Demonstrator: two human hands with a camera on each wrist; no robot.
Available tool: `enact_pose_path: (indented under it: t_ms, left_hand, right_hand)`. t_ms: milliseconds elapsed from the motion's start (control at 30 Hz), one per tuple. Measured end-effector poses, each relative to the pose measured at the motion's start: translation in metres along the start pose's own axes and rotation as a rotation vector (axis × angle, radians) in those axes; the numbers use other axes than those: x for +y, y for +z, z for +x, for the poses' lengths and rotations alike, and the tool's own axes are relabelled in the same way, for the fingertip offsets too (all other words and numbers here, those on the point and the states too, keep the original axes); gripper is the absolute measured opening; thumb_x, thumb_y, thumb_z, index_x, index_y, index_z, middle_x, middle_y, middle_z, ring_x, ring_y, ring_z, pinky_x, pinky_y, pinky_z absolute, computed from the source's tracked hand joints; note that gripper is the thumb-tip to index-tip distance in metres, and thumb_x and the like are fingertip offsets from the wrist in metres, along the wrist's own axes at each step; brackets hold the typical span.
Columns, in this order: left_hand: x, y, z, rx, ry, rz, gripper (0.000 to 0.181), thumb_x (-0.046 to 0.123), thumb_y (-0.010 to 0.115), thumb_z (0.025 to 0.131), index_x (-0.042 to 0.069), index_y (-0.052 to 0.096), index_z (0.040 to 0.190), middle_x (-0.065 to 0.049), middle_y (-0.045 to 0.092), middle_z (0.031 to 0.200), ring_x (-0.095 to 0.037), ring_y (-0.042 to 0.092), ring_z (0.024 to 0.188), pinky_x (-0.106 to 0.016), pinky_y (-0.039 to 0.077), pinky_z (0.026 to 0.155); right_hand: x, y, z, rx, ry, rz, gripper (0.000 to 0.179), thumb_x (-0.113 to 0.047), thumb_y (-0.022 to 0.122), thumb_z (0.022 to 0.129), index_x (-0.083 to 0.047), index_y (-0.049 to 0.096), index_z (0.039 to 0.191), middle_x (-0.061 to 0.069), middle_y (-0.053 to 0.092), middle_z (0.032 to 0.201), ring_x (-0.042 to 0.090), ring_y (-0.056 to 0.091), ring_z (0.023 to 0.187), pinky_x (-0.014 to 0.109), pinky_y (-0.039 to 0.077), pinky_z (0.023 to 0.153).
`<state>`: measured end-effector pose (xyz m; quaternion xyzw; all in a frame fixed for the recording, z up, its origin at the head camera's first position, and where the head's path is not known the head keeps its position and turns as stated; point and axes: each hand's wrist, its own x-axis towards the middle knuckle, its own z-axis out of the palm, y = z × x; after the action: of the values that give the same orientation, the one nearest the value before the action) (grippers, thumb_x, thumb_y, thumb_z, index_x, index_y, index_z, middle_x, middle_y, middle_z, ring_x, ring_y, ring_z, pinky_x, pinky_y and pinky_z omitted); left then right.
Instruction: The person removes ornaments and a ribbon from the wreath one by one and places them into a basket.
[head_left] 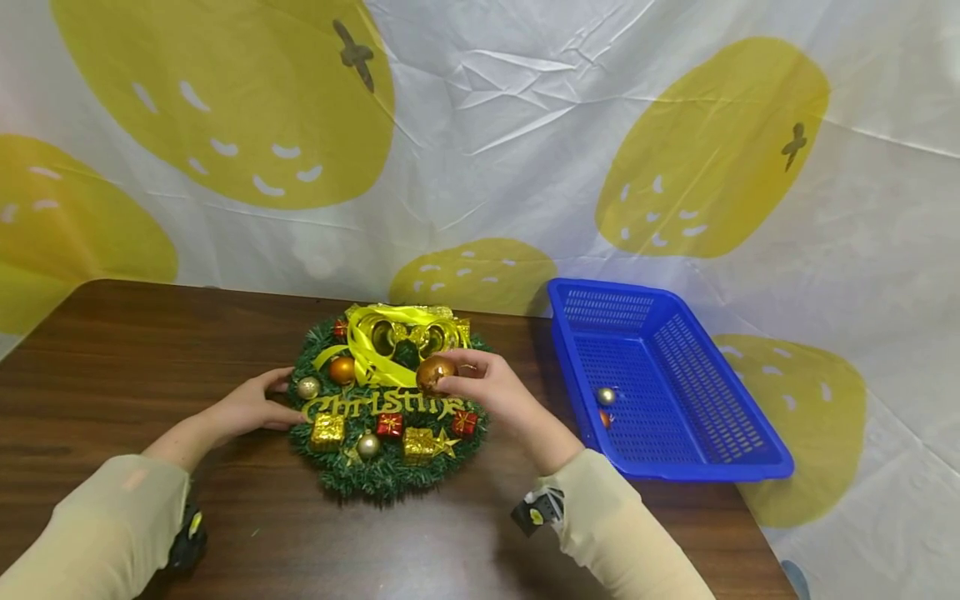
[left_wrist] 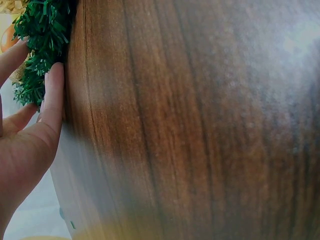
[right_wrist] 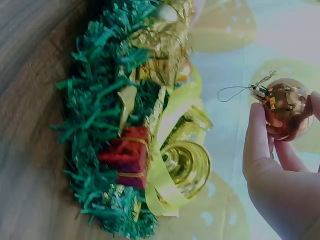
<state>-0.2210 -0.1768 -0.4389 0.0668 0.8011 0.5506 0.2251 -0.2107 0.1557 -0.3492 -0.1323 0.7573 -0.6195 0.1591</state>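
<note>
A green tinsel Christmas wreath (head_left: 386,479) lies on the wooden table, dressed with small gift boxes, baubles, gold bells, a yellow ribbon and gold lettering. My left hand (head_left: 243,406) rests at its left edge, the fingers spread along the tinsel, thumb and fingertips touching it. Over the wreath's right half, my right hand (head_left: 495,392) pinches a shiny copper-orange bauble (right_wrist: 287,110) between thumb and fingers. From the bauble's cap a thin wire loop (right_wrist: 232,93) sticks out free in the right wrist view. In that view the bauble is apart from the tinsel.
To the right stands a blue plastic basket (head_left: 637,471) with perforated walls. Inside lie a small gold bauble (head_left: 606,396) and an orange one (head_left: 604,419) near its left wall. Behind the brown table (head_left: 172,333) hangs a white curtain (head_left: 487,125) with yellow fruit prints.
</note>
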Motion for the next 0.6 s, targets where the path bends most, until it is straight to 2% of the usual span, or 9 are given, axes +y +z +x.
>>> enact_pose_path:
  t_ms: [133, 367, 600]
  left_hand:
    - [0.0, 0.001, 0.0, 0.003, 0.005, 0.003, 0.099, 0.013, 0.07, 0.084, -0.01, -0.003, 0.146, -0.043, 0.013, 0.141, -0.02, 0.063, 0.096, -0.034, 0.057, 0.082]
    - [-0.002, 0.0, 0.001, 0.003, 0.009, 0.007, 0.099, 0.014, 0.07, 0.084, -0.011, -0.003, 0.146, -0.043, 0.013, 0.141, -0.021, 0.063, 0.097, -0.034, 0.057, 0.082]
    - [-0.002, 0.0, 0.001, 0.0, 0.009, 0.005, 0.099, 0.015, 0.07, 0.084, -0.01, -0.003, 0.146, -0.043, 0.013, 0.141, -0.021, 0.062, 0.097, -0.034, 0.057, 0.082]
  right_hand:
    - [-0.002, -0.008, 0.0, 0.013, -0.015, 0.035, 0.044, -0.001, 0.06, 0.086, 0.006, 0.052, 0.129, 0.016, 0.065, 0.112, 0.006, 0.063, 0.085, 0.024, 0.056, 0.078]
    - [-0.007, -0.025, -0.004, -0.008, -0.074, 0.13, 0.047, 0.0, 0.054, 0.087, 0.015, 0.044, 0.13, -0.005, 0.064, 0.097, 0.006, 0.063, 0.085, 0.022, 0.055, 0.077]
    - [-0.014, -0.044, -0.009, 0.028, -0.116, 0.137, 0.05, 0.0, 0.049, 0.086, 0.018, 0.039, 0.132, -0.005, 0.064, 0.098, 0.007, 0.063, 0.084, 0.023, 0.056, 0.076]
